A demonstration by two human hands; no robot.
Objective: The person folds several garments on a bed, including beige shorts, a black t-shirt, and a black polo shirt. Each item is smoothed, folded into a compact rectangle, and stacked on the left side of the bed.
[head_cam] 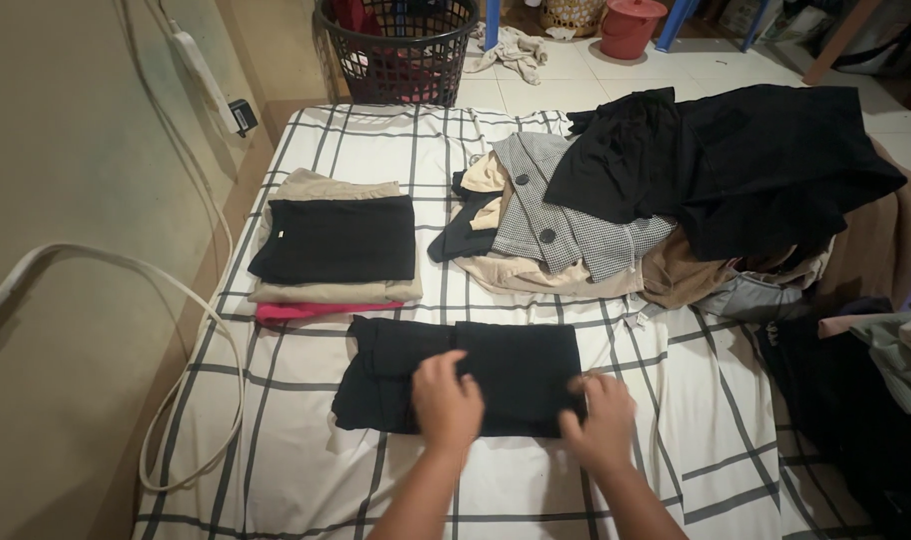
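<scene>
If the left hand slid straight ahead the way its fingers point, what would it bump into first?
Probably the pink cloth under the folded stack, once the left hand slides off the black garment.

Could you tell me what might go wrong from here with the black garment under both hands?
The left hand and right hand press only the near edge of the folded black garment, so its far layers could slip open. The unfolded clothes pile sits close and might slump onto it.
</scene>
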